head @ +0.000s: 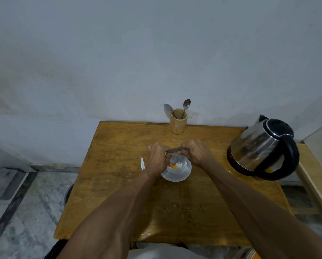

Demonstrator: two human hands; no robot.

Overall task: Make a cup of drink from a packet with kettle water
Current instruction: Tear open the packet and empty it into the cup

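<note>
A white cup stands on a white saucer in the middle of the wooden table; orange powder lies in the cup's bottom. Just above the cup, my left hand and my right hand both pinch a thin brown packet, held level between them. A steel kettle with a black handle and lid stands at the table's right side, apart from my hands.
A wooden holder with two spoons stands at the table's back edge against the wall. A small white torn strip lies left of the saucer. A pale ledge adjoins the table on the right.
</note>
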